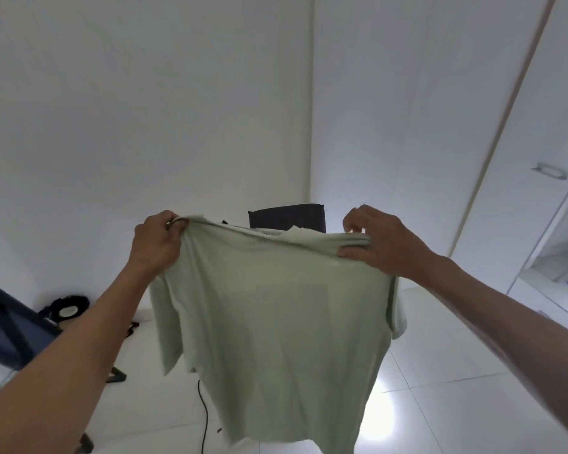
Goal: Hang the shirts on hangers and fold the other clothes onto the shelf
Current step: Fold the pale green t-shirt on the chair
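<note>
**A:** Starting far left — a dark frame (0,322) slants in at the edge, and a round black thing (67,308) sits on the floor (440,404) by the wall. Can't say what either is.

**B:** Now the left hand (156,242): fingers curled tight, pinching the top left corner of the shirt (276,322) at the shoulder.

**A:** And the shirt itself, pale green, is held up in mid-air between both hands, chest high, hanging free, hem down near the bottom of view. One short sleeve droops on the left, the other folds round on the right.

**B:** Behind its top edge there's a black chair (287,216) against the wall, well apart from the cloth.

**A:** Over to the right hand (382,242) — thumb underneath, fingers over the top, gripping the bunched right shoulder.

**B:** Far right, a white wardrobe (522,126) with a metal handle (550,171), and an open section below. What's inside I can't tell.

**A:** So progress? I'd say early on this garment: shirt spread out, but no hanger in sight, nothing on it yet.

**B:** Agreed. Hanging remains, and I see no folded clothes from here.
</note>
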A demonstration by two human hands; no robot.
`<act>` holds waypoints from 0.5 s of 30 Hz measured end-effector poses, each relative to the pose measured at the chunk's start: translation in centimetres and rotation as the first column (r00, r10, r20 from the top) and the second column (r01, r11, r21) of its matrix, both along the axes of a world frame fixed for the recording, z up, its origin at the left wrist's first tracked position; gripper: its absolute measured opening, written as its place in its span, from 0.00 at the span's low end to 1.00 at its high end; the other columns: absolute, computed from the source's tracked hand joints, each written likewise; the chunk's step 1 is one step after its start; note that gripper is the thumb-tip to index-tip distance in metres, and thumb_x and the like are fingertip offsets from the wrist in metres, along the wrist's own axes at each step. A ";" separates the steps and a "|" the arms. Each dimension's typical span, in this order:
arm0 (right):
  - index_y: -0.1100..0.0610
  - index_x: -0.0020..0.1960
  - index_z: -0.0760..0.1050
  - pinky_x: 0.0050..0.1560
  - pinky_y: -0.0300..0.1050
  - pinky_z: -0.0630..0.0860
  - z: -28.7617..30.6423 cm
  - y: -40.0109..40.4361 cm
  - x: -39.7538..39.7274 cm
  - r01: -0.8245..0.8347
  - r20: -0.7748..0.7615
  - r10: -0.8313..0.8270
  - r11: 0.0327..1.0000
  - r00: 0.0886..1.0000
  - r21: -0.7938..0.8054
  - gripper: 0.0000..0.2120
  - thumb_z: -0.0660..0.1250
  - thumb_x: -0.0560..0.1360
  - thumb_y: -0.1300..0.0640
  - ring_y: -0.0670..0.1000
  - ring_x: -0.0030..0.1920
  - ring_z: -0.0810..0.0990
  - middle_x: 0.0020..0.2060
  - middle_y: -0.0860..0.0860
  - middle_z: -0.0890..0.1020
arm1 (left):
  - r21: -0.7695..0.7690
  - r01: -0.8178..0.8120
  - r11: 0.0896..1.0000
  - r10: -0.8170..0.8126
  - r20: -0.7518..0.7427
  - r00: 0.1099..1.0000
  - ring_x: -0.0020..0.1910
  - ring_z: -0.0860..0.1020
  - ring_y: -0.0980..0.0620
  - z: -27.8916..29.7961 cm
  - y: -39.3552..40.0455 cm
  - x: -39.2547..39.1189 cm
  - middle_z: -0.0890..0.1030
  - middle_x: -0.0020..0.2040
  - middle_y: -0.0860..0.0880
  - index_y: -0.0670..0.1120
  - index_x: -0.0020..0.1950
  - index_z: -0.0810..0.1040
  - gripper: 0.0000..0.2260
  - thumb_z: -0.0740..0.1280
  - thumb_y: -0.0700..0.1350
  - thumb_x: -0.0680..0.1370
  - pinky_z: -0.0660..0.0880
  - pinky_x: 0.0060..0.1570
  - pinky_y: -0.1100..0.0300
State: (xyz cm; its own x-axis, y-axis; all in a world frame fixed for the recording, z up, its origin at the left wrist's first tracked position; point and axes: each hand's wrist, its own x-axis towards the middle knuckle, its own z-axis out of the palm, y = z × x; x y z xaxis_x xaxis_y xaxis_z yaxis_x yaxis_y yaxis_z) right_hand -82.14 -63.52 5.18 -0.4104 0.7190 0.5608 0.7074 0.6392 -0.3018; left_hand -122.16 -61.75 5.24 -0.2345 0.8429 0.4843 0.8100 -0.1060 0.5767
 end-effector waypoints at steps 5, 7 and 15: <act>0.60 0.51 0.77 0.33 0.46 0.66 -1.0 1.5 0.0 0.124 0.318 -0.182 0.973 0.930 0.194 0.08 0.66 0.80 0.55 0.60 0.30 0.73 0.45 0.54 0.77 | -0.011 0.026 1.000 -0.027 -0.011 1.000 0.44 0.75 0.43 0.2 -0.3 0.0 0.80 0.43 0.45 0.40 0.48 0.80 0.10 0.63 0.45 0.82 0.65 0.45 0.55; 0.58 0.49 0.77 0.36 0.46 0.68 -1.1 1.4 -0.2 0.139 0.186 -0.154 0.986 0.970 0.092 0.11 0.63 0.82 0.51 0.54 0.34 0.74 0.39 0.49 0.77 | -0.012 0.035 0.999 -0.035 -0.016 0.999 0.44 0.75 0.42 0.1 -0.4 0.1 0.80 0.42 0.45 0.41 0.48 0.80 0.10 0.64 0.44 0.82 0.65 0.45 0.55; 0.58 0.38 0.70 0.35 0.45 0.63 0.0 0.7 -1.8 0.106 -0.326 -0.236 0.923 0.916 -0.369 0.19 0.59 0.84 0.49 0.50 0.31 0.65 0.29 0.47 0.69 | -0.061 0.092 0.994 -0.094 -0.035 0.995 0.42 0.76 0.44 1.0 -0.9 -0.4 0.80 0.39 0.46 0.44 0.45 0.79 0.11 0.63 0.48 0.82 0.64 0.42 0.56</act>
